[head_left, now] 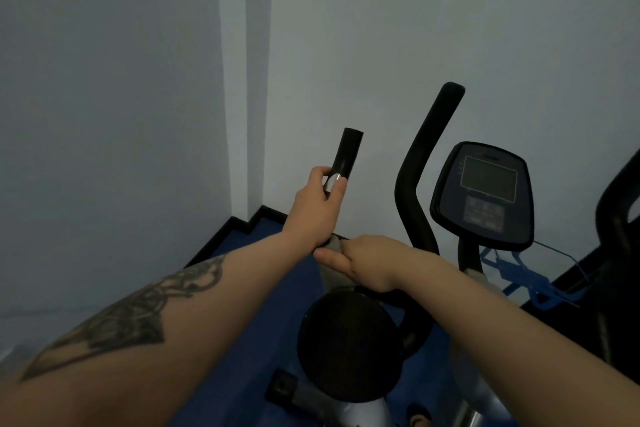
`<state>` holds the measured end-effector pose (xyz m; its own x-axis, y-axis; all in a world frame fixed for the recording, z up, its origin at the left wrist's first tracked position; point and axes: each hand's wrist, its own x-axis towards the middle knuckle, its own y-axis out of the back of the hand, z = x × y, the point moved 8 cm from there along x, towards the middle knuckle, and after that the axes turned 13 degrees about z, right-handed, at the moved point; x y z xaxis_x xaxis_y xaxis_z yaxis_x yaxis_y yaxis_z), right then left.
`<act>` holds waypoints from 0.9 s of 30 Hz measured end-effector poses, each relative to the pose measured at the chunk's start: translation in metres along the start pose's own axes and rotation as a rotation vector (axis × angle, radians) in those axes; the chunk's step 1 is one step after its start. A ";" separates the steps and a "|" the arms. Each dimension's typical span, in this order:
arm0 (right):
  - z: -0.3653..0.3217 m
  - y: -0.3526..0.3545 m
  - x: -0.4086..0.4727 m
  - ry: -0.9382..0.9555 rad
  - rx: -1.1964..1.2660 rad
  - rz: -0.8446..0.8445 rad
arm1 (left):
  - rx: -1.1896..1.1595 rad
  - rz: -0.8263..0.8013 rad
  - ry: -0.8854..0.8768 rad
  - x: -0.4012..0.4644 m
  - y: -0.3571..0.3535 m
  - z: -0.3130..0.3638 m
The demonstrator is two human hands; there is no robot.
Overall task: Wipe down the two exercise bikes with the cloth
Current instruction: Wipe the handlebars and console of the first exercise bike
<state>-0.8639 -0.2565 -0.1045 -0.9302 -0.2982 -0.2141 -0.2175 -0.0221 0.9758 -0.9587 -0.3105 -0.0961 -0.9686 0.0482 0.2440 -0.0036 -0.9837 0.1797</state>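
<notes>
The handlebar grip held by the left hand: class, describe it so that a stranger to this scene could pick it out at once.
Start at the exercise bike standing near the corner of the pale walls. Left of its console two black bars rise. The handlebar grip is the shorter, straight one, held by the left hand around a silver patch, whereas the neighbouring bar is taller, curved and untouched.

Pale walls (104, 80) meet at corner; blue floor (263, 288) (dim light).

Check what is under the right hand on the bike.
A grey cloth shows beneath the right hand, whose fingers grip it against the left handlebar. The hand and cloth cover the bar there, so that stretch cannot be seen.
</notes>
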 end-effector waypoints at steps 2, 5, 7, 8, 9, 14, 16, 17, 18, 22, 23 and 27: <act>0.006 0.002 -0.010 -0.008 -0.020 0.066 | 0.008 -0.009 -0.010 0.001 -0.001 0.000; 0.018 0.000 -0.029 -0.053 -0.124 0.152 | 0.009 -0.026 -0.007 0.002 -0.001 -0.003; 0.017 0.002 -0.025 -0.066 -0.145 0.150 | 0.002 -0.032 0.005 0.002 -0.001 -0.003; 0.015 0.004 -0.019 -0.072 -0.127 0.134 | 0.002 -0.034 0.006 0.002 -0.002 -0.003; 0.010 0.003 -0.010 -0.053 -0.115 0.090 | 0.000 -0.034 0.004 0.001 -0.002 -0.002; 0.002 0.001 -0.007 0.011 -0.044 0.013 | 0.011 -0.053 -0.021 0.002 -0.003 0.002; 0.014 0.003 -0.025 -0.052 -0.082 0.086 | 0.034 -0.072 -0.019 0.004 -0.004 0.001; 0.018 0.003 -0.032 -0.075 -0.100 0.107 | 0.039 -0.081 -0.019 0.004 -0.004 0.001; 0.019 0.003 -0.036 -0.089 -0.109 0.105 | 0.037 -0.089 -0.021 0.004 -0.005 0.001; 0.008 0.004 -0.016 -0.139 -0.007 -0.043 | 0.021 -0.108 -0.031 0.002 -0.008 0.002; 0.003 0.005 -0.011 -0.133 0.003 -0.075 | 0.019 -0.104 -0.031 0.003 -0.008 0.002; 0.005 0.006 -0.022 -0.120 -0.032 -0.018 | 0.016 -0.077 -0.027 0.005 -0.005 0.002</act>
<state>-0.8459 -0.2454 -0.0936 -0.9554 -0.1812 -0.2333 -0.2266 -0.0574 0.9723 -0.9630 -0.3049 -0.0941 -0.9586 0.1284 0.2540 -0.0739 -0.9741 0.2136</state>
